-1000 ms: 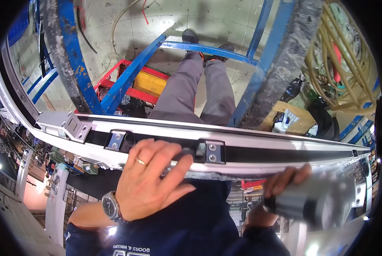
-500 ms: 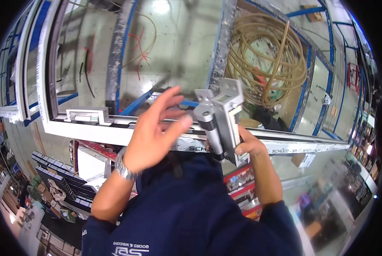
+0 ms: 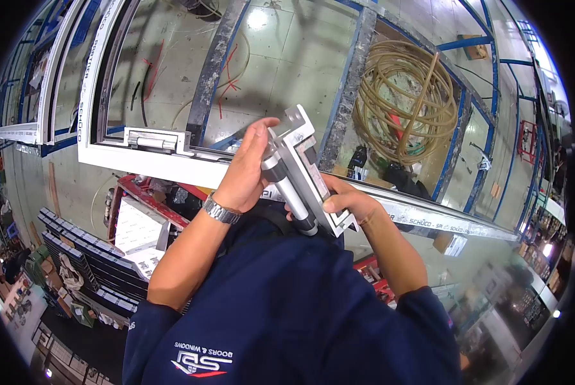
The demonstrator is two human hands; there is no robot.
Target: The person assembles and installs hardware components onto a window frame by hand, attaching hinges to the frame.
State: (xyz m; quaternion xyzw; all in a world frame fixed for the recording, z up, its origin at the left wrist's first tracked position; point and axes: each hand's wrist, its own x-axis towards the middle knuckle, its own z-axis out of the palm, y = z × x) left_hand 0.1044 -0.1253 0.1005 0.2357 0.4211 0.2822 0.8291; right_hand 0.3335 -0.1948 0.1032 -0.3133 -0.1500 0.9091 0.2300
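A silver door hinge (image 3: 292, 200) with black bands on its round barrel is held tilted in front of my body, above the white frame. My right hand (image 3: 353, 200) grips its lower end, thumb on the face of the plate and other fingers partly hidden behind it. At the barrel's upper end, my left hand (image 3: 244, 172), with a metal watch on the wrist, is closed against the hinge. Another similar hinge (image 3: 159, 141) sits in the channel of the white door or window frame (image 3: 153, 165), left of my hands.
Beyond the frame stands a blue and grey metal rack (image 3: 212, 70). A coiled yellowish hose (image 3: 371, 96) lies on the right. A red-edged tray or cart (image 3: 147, 199) is beneath the frame at left, and a small cardboard box (image 3: 446, 242) is below it at right.
My left hand has closed from an open, raised pose onto the hinge's upper end. The hinge has tilted to the left, and the whole view has shifted.
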